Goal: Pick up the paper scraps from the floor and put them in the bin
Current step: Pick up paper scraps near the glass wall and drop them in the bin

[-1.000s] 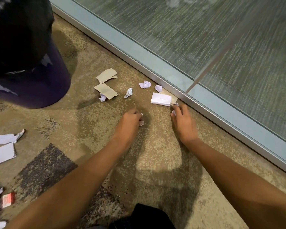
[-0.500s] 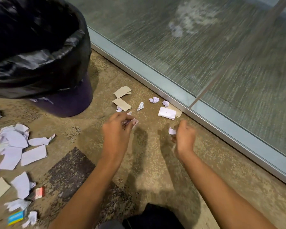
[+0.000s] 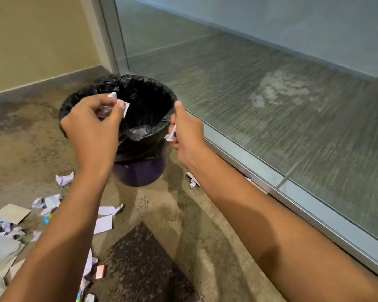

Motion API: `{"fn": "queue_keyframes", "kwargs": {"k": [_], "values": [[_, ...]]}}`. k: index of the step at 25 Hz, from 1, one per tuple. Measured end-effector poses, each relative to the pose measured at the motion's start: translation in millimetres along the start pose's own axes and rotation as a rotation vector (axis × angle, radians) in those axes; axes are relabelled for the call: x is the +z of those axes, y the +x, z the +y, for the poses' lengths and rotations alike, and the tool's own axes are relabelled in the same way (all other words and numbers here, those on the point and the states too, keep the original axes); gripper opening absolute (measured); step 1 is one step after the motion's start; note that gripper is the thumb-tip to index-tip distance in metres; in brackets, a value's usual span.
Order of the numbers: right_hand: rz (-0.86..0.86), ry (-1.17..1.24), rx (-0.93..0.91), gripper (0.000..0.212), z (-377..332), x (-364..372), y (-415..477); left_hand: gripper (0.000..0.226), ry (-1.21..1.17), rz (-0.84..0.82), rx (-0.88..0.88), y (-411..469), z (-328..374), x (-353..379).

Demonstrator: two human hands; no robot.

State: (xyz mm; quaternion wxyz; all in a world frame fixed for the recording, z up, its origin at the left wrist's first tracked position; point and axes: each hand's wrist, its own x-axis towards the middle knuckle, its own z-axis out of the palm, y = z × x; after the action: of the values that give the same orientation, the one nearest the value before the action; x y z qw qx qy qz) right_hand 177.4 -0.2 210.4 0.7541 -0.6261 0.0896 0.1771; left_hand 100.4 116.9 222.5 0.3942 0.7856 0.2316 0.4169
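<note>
Over bin (image 3: pixel 140 110), hands (image 3: pixel 92 127) pinching scraps (image 3: pixel 170 136)

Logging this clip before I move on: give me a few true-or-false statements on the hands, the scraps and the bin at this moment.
1. Both hands hold paper scraps. True: left hand, right hand.
2. The bin has a black liner. True.
3. The bin lies tipped over. False: it stands upright.
4. The floor is cleared of scraps. False: many scraps remain at lower left.
5. The right hand's scrap is already inside the bin. False: it is in the grip, at the rim.
</note>
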Motion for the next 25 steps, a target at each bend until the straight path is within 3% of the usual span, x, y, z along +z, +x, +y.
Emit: {"fn": "queue_keyframes", "kwargs": {"k": [6,10,12,16,19,21,25], "values": [[0.052,-0.017,-0.096,0.051,-35,85,34,0.021,0.269,-0.185,-0.098,52,-19,16],[-0.091,-0.099,0.004,0.045,-35,95,54,0.023,0.309,-0.225,-0.097,59,-26,16],[-0.121,-0.139,-0.030,0.040,-25,85,60,0.025,0.301,-0.218,-0.075,54,-28,14],[-0.047,-0.336,-0.483,0.030,-3,33,47,0.022,0.278,-0.183,0.050,20,-27,15],[0.047,-0.478,-0.687,0.024,23,-25,32,0.018,0.188,-0.206,0.177,-23,-22,29],[0.107,-0.557,-0.690,0.019,52,-69,28,0.015,0.130,-0.279,0.239,-56,-28,50],[0.228,-0.715,-0.522,0.012,136,-165,42,0.010,0.167,-0.496,0.213,-120,-69,105]]}}
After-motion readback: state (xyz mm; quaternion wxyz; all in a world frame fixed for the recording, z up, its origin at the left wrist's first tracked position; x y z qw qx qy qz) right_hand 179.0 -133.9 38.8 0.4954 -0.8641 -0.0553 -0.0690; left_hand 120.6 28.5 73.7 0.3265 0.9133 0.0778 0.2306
